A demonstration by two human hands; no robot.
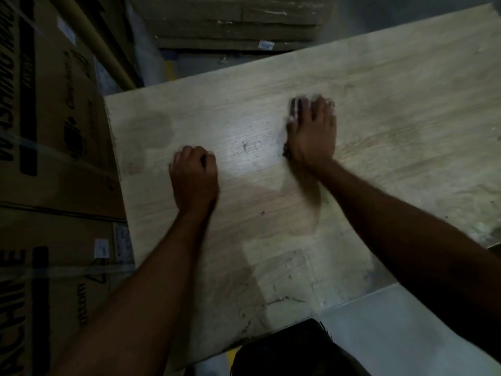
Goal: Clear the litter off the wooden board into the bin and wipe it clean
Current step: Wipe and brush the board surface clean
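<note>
Wiping: right hand (311, 131), fingers flat, presses cloth (296, 107) onto board (379, 104); left hand (193, 175) rests fisted, apparently empty. Next, likely broader strokes.

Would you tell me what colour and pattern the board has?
The wooden board is pale beige with wood grain; head view.

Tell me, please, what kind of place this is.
Probably a warehouse or storeroom. Large printed cardboard boxes stand stacked at the left, and flat cartons are piled beyond the board. The light is dim.
</note>
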